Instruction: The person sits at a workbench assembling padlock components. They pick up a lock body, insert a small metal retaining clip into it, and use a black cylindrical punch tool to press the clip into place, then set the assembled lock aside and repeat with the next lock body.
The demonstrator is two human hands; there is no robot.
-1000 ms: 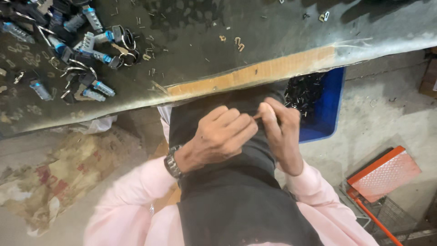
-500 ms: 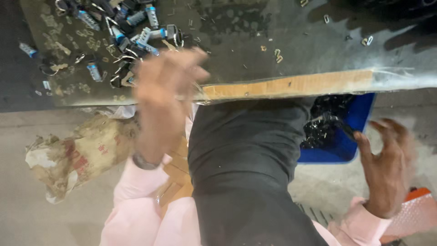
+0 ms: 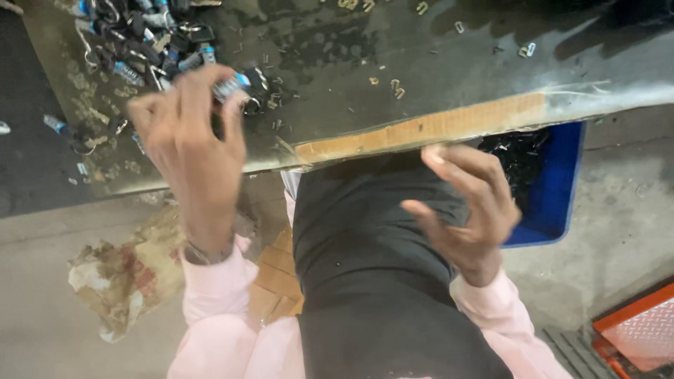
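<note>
My left hand (image 3: 189, 140) reaches up over the near edge of the grey worktable (image 3: 365, 49), at the rim of a pile of small black and blue-tipped parts (image 3: 151, 35). Its fingertips meet one blue-tipped part (image 3: 232, 83); blur hides whether they grip it. A wristwatch (image 3: 207, 253) sits above the pink sleeve. Lower down, my right hand (image 3: 467, 210) hovers in front of my black apron (image 3: 365, 281), below the table edge, with its fingers spread and curled and nothing in it.
A blue bin (image 3: 558, 189) of dark parts stands under the table at the right. Small metal clips (image 3: 397, 88) lie scattered on the tabletop. A crumpled paper bag (image 3: 119, 281) lies on the floor at left, and an orange tray (image 3: 639, 330) at lower right.
My hands, which were together at my chest, have parted. The left has stayed up at the parts pile, and the right has swung back in from the blue bin toward my apron.
</note>
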